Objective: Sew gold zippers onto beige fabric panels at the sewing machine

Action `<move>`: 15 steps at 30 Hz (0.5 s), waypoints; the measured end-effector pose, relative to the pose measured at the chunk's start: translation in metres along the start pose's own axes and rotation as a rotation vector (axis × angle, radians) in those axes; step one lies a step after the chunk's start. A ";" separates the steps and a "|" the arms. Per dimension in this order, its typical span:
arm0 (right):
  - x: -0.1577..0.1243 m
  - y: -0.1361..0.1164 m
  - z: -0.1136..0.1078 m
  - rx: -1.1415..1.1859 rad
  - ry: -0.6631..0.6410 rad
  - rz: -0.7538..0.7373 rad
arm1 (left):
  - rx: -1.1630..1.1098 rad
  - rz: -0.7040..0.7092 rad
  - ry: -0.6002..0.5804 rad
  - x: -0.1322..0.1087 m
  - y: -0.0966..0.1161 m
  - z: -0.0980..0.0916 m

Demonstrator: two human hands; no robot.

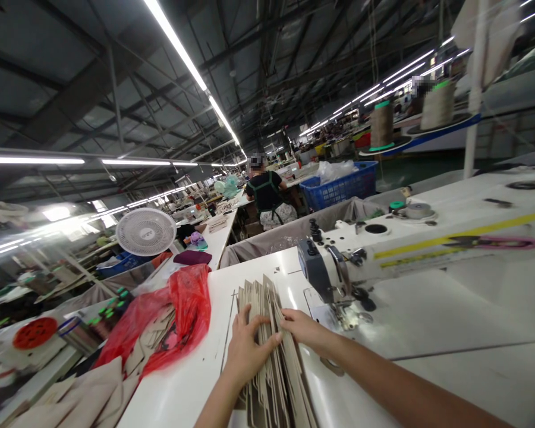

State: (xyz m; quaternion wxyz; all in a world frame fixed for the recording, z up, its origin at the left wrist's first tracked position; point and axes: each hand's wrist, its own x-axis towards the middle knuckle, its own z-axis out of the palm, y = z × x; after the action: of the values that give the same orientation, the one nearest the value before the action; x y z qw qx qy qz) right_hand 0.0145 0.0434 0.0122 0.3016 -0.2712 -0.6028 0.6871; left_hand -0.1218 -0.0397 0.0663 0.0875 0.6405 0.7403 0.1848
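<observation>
Flat beige strips [271,398], standing on edge in a long bundle, lie at six o'clock of the view, on a glossy white desk [173,389]; their material is hard to tell. Both hands are on them. Thumb and fingers spread wide, the left hand [252,345] holds the bundle from above; the right hand [307,328], its fingertips close together, holds the strips at their right edge.

From the hands, a white and grey sewing machine [314,270] stands near at two o'clock, a pair of pink-handled snips [508,242] on its arm beside a yellow strip [428,243]. At nine o'clock a crumpled red plastic bag [189,297] sits open around more beige pieces [160,327]. Farther off are a round white fan [145,232] at ten, a person in dark clothing [267,190] at twelve and a blue plastic basket [339,189] at one.
</observation>
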 end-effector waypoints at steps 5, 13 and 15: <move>-0.003 -0.002 0.000 0.022 -0.033 -0.008 | -0.005 0.002 0.010 0.000 0.002 0.000; -0.003 -0.003 -0.001 0.020 -0.030 -0.012 | -0.014 -0.019 0.011 0.001 -0.001 0.003; -0.003 -0.003 0.000 0.005 -0.019 -0.022 | -0.013 -0.020 0.012 0.001 -0.001 0.003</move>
State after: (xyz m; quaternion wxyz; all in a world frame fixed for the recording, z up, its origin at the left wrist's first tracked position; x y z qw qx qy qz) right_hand 0.0166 0.0414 0.0153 0.3041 -0.2570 -0.6070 0.6878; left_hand -0.1214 -0.0381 0.0633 0.0893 0.6314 0.7459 0.1925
